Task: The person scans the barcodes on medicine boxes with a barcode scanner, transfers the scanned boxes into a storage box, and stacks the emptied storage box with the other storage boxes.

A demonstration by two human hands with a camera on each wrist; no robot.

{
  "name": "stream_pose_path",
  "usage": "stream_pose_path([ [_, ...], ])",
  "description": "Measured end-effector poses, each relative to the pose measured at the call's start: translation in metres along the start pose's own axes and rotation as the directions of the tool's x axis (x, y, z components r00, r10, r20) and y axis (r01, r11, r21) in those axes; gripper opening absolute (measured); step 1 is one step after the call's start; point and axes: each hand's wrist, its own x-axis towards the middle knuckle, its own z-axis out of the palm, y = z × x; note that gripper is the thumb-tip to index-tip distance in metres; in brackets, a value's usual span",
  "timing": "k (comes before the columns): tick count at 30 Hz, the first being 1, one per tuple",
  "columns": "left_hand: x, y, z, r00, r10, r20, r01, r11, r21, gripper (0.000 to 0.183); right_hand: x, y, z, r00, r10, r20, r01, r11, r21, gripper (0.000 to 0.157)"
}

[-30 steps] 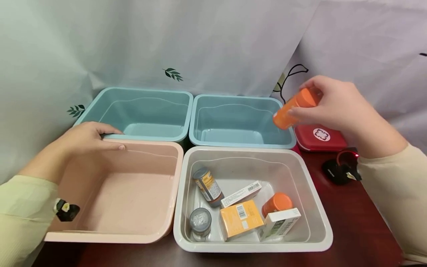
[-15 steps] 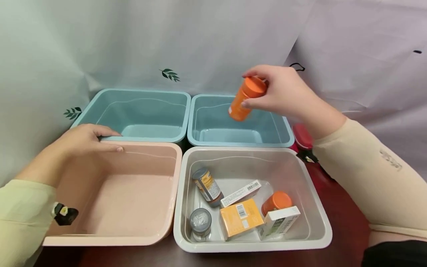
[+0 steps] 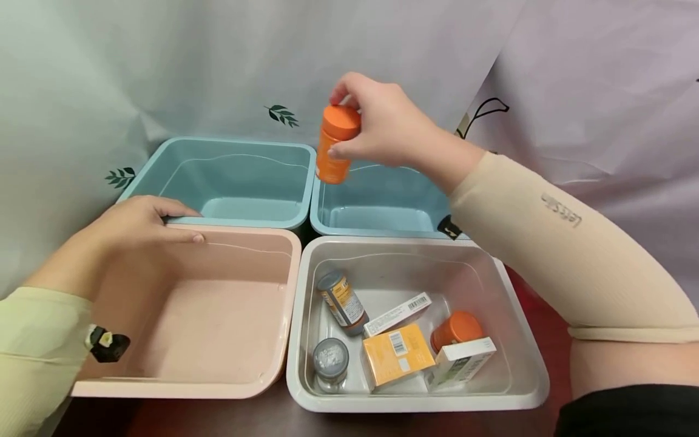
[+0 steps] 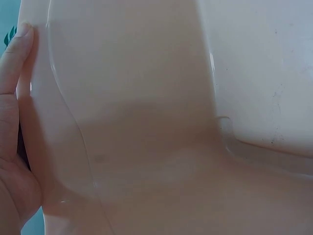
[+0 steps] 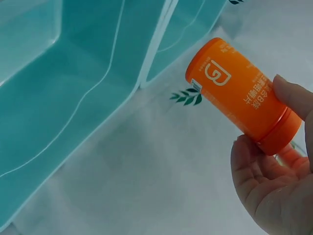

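Orange bottle (image 3: 330, 166), gripped by the right hand (image 3: 384, 124), has swung left, up near where the blue bins (image 3: 256, 223) meet, the left hand (image 3: 133, 227) lying loosely on the pink bin (image 3: 180, 388).

Right hand (image 3: 384, 121) grips orange bottle (image 3: 330, 165) above blue tubs (image 3: 246, 173), near adjoining rims. Left hand (image 3: 146, 223) rests on pink tub's (image 3: 226, 328) back rim. White tub (image 3: 417, 403) holds bottles (image 3: 343, 302), boxes (image 3: 397, 355).
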Motion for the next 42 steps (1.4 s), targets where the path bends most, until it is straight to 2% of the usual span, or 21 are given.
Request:
stream_pose_path([
  [10, -0.009, -0.002, -0.004, 1.0, -0.005, -0.003, 0.005, 1.0, -0.003, 0.041, 0.04, -0.04, 0.031, 0.996, -0.048, 0.072, 0.045, 0.998, 0.047, 0.056],
  [16, -0.009, 0.001, -0.004, 1.0, -0.003, 0.003, 0.003, 1.0, -0.016, 0.04, 0.048, -0.054, 0.051, 0.99, -0.077, 0.122, 0.072, 0.996, 0.045, 0.051],
  [20, -0.006, 0.003, -0.002, 1.0, -0.004, 0.009, 0.004, 1.0, -0.015, 0.041, 0.047, -0.052, 0.061, 0.986, -0.094, 0.136, 0.088, 0.995, 0.049, 0.05],
  [28, -0.005, 0.004, 0.0, 1.0, -0.012, 0.021, 0.012, 1.0, -0.007, 0.043, 0.046, -0.046, 0.073, 0.981, -0.071, 0.183, 0.068, 0.997, 0.023, 0.053],
  [35, -0.002, 0.002, 0.0, 1.0, 0.006, 0.019, -0.006, 1.0, 0.005, 0.045, 0.043, -0.046, 0.069, 0.961, -0.005, 0.276, 0.047, 0.989, -0.144, 0.068],
  [42, -0.004, -0.001, -0.001, 1.0, 0.008, 0.006, -0.008, 1.0, 0.004, 0.045, 0.038, -0.038, 0.064, 0.956, 0.001, 0.293, 0.066, 0.974, -0.217, 0.054],
])
